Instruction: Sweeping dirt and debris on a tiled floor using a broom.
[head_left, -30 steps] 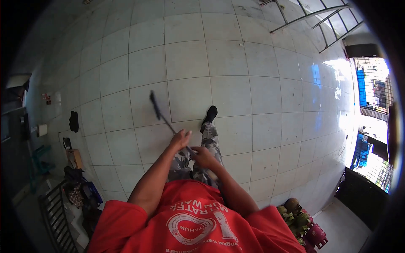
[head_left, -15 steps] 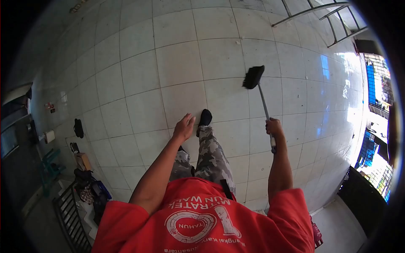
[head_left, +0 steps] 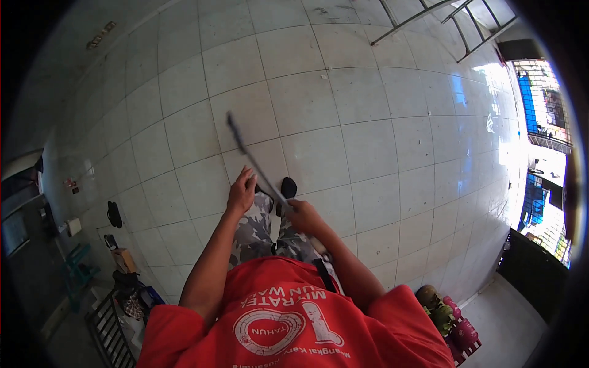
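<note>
My right hand (head_left: 305,216) grips the grey handle (head_left: 265,176) of a broom in front of my legs. The broom's dark head (head_left: 232,127) points away to the far left and looks thin and blurred, seen nearly edge-on. A paler grip end shows behind my right wrist. Close to the handle's left side is my left hand (head_left: 241,191), its fingers loosely bent and apart with nothing in them. Whether it touches the handle is hard to tell. Below the handle are my camouflage trouser legs and a dark-covered foot (head_left: 289,186) on the tiled floor (head_left: 319,153).
A metal rack frame (head_left: 423,15) stands at the far right. At the left are dark footwear (head_left: 114,214), a cardboard box (head_left: 124,260), a green stool (head_left: 76,270) and a black railing (head_left: 110,328) beside bags. A crate with pink and green items (head_left: 460,328) sits at the lower right.
My right hand has swung the broom from the right across to the left, in front of my body. My left hand has shifted slightly left and nearer me. The view has turned a little.
</note>
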Action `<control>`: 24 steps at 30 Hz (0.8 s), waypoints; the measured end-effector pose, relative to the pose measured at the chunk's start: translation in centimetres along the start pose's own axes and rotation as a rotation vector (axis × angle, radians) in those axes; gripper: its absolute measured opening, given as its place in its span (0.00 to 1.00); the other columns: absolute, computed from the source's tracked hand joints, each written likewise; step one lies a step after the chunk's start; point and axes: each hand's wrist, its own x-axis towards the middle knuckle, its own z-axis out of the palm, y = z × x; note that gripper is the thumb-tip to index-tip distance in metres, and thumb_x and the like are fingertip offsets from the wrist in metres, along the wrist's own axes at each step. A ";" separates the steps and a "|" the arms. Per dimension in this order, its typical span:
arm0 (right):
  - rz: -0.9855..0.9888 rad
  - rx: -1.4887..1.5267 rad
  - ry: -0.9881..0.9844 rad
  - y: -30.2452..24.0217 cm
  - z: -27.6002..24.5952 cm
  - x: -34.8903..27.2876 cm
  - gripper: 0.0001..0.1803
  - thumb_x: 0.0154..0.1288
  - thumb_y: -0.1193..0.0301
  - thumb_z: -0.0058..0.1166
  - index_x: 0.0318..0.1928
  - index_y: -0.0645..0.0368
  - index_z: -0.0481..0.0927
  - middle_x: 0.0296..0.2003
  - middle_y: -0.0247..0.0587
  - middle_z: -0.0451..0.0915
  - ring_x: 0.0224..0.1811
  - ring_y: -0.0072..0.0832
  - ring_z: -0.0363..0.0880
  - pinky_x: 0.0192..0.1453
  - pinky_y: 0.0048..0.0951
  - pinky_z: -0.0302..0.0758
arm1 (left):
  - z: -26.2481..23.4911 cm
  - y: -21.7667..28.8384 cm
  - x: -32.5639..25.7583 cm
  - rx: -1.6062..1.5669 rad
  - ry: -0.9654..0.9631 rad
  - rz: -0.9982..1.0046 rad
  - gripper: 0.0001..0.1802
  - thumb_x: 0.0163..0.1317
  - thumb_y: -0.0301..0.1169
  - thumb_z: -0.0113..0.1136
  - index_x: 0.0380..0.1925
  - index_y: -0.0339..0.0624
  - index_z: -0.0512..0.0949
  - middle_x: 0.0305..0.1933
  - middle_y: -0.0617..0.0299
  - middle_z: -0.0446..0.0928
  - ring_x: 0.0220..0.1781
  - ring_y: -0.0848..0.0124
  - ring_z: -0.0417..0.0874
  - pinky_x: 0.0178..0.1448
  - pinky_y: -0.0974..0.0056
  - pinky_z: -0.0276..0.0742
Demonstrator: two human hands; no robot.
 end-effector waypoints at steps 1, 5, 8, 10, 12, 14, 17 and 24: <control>0.060 0.073 -0.085 -0.6 1.2 2.8 0.24 0.51 0.70 0.51 0.50 0.67 0.72 0.18 0.44 0.75 0.19 0.29 0.75 0.22 0.32 0.73 | -0.7 -0.2 0.3 0.016 0.011 -0.043 0.23 0.63 0.43 0.46 0.51 0.37 0.69 0.61 0.47 0.63 0.63 0.56 0.64 0.63 0.62 0.60; 0.191 0.274 -0.207 -2.3 2.3 10.7 0.24 0.52 0.70 0.52 0.51 0.65 0.73 0.19 0.38 0.75 0.19 0.23 0.74 0.20 0.29 0.73 | -3.7 -1.3 1.3 0.029 0.053 -0.107 0.23 0.64 0.43 0.46 0.52 0.38 0.69 0.61 0.49 0.64 0.62 0.58 0.65 0.62 0.63 0.61; 0.195 0.063 -0.006 -0.8 -3.6 10.8 0.14 0.56 0.68 0.51 0.40 0.66 0.76 0.19 0.35 0.74 0.17 0.21 0.71 0.18 0.25 0.71 | -5.4 -2.2 2.8 -0.017 0.055 -0.171 0.24 0.64 0.43 0.45 0.54 0.38 0.68 0.62 0.50 0.62 0.63 0.59 0.65 0.62 0.64 0.61; 0.318 0.340 0.117 2.0 -10.3 9.3 0.08 0.58 0.70 0.48 0.32 0.61 0.75 0.18 0.32 0.70 0.15 0.19 0.67 0.15 0.24 0.66 | -6.2 -2.9 4.1 -0.041 0.038 -0.188 0.24 0.64 0.43 0.45 0.54 0.38 0.68 0.63 0.51 0.62 0.63 0.60 0.65 0.62 0.64 0.62; 0.426 0.308 0.362 5.1 -16.0 8.9 0.06 0.54 0.72 0.49 0.28 0.62 0.74 0.15 0.32 0.70 0.13 0.20 0.68 0.13 0.29 0.66 | -6.9 -3.4 5.3 -0.069 0.050 -0.189 0.24 0.64 0.43 0.45 0.54 0.38 0.68 0.62 0.51 0.62 0.62 0.60 0.66 0.62 0.64 0.62; 0.392 0.216 0.479 6.9 -19.8 10.4 0.06 0.51 0.73 0.49 0.20 0.58 0.71 0.13 0.35 0.72 0.13 0.27 0.71 0.15 0.31 0.70 | -7.6 -3.6 6.4 -0.088 0.037 -0.194 0.24 0.64 0.43 0.45 0.53 0.38 0.68 0.62 0.51 0.62 0.62 0.60 0.66 0.62 0.63 0.62; 0.324 -0.201 0.670 5.5 -21.7 12.5 0.08 0.53 0.72 0.47 0.20 0.62 0.69 0.13 0.39 0.70 0.12 0.29 0.71 0.16 0.33 0.72 | -9.1 -3.2 8.9 -0.069 0.029 -0.116 0.23 0.63 0.43 0.46 0.52 0.38 0.69 0.61 0.50 0.63 0.62 0.60 0.66 0.62 0.63 0.62; 0.346 0.031 0.490 -8.3 -12.4 3.3 0.08 0.58 0.71 0.46 0.32 0.64 0.69 0.13 0.36 0.68 0.13 0.22 0.68 0.14 0.28 0.67 | -9.8 -0.3 13.9 -0.067 -0.068 0.059 0.23 0.63 0.41 0.47 0.53 0.38 0.68 0.61 0.48 0.63 0.63 0.58 0.63 0.64 0.62 0.60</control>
